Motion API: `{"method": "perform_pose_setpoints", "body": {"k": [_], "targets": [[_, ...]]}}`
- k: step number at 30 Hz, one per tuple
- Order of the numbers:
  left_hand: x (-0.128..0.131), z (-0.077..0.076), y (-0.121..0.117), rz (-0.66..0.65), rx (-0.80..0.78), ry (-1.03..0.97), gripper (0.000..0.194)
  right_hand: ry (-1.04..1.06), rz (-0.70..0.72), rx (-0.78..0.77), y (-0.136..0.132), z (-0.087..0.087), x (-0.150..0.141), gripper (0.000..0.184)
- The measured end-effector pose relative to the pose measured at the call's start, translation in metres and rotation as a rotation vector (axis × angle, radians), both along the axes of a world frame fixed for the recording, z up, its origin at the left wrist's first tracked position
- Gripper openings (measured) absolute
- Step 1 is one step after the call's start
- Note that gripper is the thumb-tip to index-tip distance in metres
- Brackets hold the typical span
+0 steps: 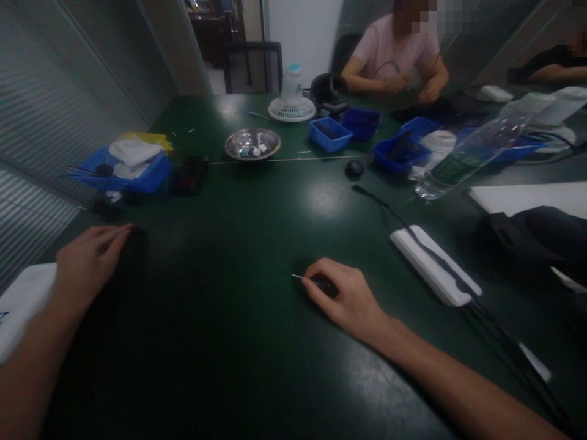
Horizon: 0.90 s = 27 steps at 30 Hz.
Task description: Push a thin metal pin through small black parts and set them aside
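My right hand (343,296) rests on the dark green table (238,342), fingers curled round a thin tool with a black handle and a fine metal tip (297,277) that points left. My left hand (89,263) lies near the left edge, fingers bent together and touching a small dark object (136,235) that I cannot make out. A white sheet (21,305) lies under my left wrist.
A metal bowl (252,144) with small parts, a small white fan (292,95), several blue trays (329,134) and a plastic bottle (468,160) stand farther back. A white power strip (433,264) with black cables lies to the right. Two other people sit across.
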State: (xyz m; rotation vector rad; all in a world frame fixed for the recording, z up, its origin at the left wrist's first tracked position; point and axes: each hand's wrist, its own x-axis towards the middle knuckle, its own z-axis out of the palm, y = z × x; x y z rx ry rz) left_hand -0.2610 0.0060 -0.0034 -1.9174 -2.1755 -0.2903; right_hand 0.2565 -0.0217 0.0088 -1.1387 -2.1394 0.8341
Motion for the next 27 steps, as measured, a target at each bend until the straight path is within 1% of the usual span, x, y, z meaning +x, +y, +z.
{"method": "perform_pose_setpoints", "body": {"k": [4,5,7,9,11,12,14,16,18,20,22,27], "targets": [[0.009,0.003,-0.007,0.004,-0.105,0.014,0.043,0.005,0.008,-0.008,0.001,-0.001,0.000,0.015],[0.015,0.004,-0.008,-0.017,-0.103,-0.018,0.041,0.008,0.010,-0.008,0.001,-0.001,0.000,0.014],[0.035,0.008,-0.009,-0.085,-0.082,-0.155,0.037,0.012,0.012,0.000,0.001,-0.002,0.000,0.014],[0.068,0.011,-0.008,-0.148,-0.097,-0.382,0.035,0.004,0.011,0.009,0.001,-0.002,-0.001,0.014],[0.113,0.013,-0.005,-0.243,-0.257,-0.616,0.036,-0.012,0.011,0.013,0.001,-0.002,-0.001,0.013],[0.137,0.013,-0.004,-0.320,-0.310,-0.691,0.034,-0.018,0.011,0.016,0.001,-0.002,-0.002,0.013],[0.187,0.013,-0.002,-0.526,-0.430,-0.774,0.026,-0.025,0.014,0.020,0.000,-0.002,-0.002,0.012],[0.229,0.011,-0.001,-0.707,-0.443,-0.802,0.017,-0.023,0.009,0.031,0.000,-0.001,-0.003,0.011],[0.255,0.009,-0.001,-0.807,-0.407,-0.819,0.014,-0.023,0.001,0.033,0.000,0.000,-0.003,0.010],[0.266,0.007,-0.002,-0.867,-0.388,-0.835,0.017,-0.023,-0.002,0.025,0.000,0.000,-0.003,0.009],[0.265,0.006,-0.003,-0.888,-0.383,-0.852,0.021,-0.024,0.001,0.020,0.000,0.001,-0.002,0.009],[0.257,0.006,-0.004,-0.863,-0.400,-0.870,0.022,-0.026,-0.002,0.024,0.001,0.002,-0.002,0.006]]}}
